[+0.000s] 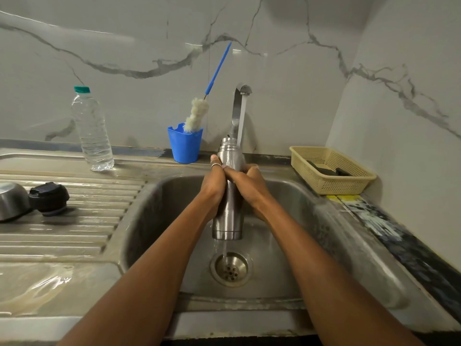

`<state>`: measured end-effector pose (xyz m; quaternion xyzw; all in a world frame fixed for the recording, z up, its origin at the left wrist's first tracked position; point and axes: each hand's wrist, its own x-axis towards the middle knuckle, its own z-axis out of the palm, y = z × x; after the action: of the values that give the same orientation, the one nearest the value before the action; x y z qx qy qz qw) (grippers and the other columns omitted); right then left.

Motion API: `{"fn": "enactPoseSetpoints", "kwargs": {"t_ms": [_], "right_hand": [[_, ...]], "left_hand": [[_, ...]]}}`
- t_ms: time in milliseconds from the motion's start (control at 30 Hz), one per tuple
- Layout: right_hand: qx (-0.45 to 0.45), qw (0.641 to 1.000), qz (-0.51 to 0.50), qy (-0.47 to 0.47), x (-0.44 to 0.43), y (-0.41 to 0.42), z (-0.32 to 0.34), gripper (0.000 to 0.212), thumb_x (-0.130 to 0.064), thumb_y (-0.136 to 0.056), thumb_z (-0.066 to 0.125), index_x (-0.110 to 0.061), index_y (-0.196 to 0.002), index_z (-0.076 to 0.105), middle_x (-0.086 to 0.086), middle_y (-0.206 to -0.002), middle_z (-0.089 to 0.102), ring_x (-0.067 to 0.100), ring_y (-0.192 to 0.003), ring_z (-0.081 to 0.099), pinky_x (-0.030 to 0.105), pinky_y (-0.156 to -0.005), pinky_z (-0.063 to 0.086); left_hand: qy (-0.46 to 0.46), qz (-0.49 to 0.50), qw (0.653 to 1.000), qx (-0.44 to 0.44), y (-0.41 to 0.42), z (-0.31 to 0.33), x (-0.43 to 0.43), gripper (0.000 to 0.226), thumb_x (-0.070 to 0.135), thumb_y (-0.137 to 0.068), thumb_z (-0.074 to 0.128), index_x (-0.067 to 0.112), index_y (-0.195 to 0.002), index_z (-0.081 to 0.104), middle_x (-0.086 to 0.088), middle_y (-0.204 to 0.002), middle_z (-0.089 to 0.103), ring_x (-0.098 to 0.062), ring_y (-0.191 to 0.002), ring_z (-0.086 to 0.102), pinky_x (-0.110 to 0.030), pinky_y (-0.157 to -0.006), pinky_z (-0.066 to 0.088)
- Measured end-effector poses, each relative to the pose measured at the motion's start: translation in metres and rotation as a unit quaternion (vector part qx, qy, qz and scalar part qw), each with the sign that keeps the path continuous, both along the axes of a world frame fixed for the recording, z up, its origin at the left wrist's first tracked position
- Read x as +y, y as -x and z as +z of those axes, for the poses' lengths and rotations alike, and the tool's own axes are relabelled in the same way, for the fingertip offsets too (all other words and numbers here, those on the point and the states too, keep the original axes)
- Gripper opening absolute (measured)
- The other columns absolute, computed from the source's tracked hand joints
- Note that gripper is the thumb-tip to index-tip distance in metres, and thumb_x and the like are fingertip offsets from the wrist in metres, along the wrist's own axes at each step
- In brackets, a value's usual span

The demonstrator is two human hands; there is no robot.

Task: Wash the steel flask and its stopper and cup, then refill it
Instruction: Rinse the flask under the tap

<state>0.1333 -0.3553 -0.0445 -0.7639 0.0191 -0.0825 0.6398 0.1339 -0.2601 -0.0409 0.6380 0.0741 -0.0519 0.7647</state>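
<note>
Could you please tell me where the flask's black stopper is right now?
In the head view, the black stopper lies on the ribbed draining board left of the sink, right beside the steel cup at the left edge.

flask over sink, stopper on drainboard left

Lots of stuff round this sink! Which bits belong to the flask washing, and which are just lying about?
In the job: tall steel flask, gripped by left hand and right hand under the running steel tap; black round stopper; steel cup; probably the white bottle brush.
Lying about: blue plastic cup, clear plastic water bottle, beige plastic basket.
</note>
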Motion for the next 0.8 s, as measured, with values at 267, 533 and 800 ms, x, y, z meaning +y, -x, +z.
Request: {"fn": "enactPoseSetpoints", "kwargs": {"t_ms": [267, 533, 800], "right_hand": [[0.070, 0.997, 0.031, -0.017, -0.004, 0.006, 0.005, 0.053, -0.051, -0.078, 0.080, -0.017, -0.115, 0.062, 0.005, -0.097, 0.076, 0.018, -0.086, 0.075, 0.033, -0.075, 0.059], [-0.020, 0.989, -0.003, 0.144, -0.003, 0.005, 0.010, 0.027, -0.031, -0.080, 0.083, -0.027, -0.084, 0.056, 0.000, -0.092, 0.070, 0.019, -0.088, 0.070, 0.038, -0.085, 0.059], [-0.007, 0.981, -0.030, 0.192, -0.002, -0.004, 0.000, 0.043, -0.040, -0.079, 0.084, -0.016, -0.101, 0.057, 0.001, -0.097, 0.066, 0.021, -0.093, 0.069, 0.042, -0.087, 0.059]], "left_hand": [[-0.035, -0.021, 0.999, 0.008, -0.004, -0.001, 0.012, 0.045, 0.052, -0.102, 0.046, 0.015, -0.111, 0.069, -0.013, -0.092, 0.078, -0.027, -0.085, 0.075, -0.036, -0.072, 0.060], [-0.066, 0.084, 0.994, 0.007, -0.016, -0.002, 0.016, 0.054, 0.053, -0.107, 0.036, 0.011, -0.133, 0.059, -0.004, -0.121, 0.062, -0.020, -0.106, 0.058, -0.038, -0.100, 0.047], [-0.072, 0.106, 0.992, 0.001, -0.021, -0.003, 0.020, 0.059, 0.052, -0.108, 0.030, 0.009, -0.140, 0.055, -0.009, -0.126, 0.058, -0.019, -0.102, 0.050, -0.035, -0.089, 0.038]]}}
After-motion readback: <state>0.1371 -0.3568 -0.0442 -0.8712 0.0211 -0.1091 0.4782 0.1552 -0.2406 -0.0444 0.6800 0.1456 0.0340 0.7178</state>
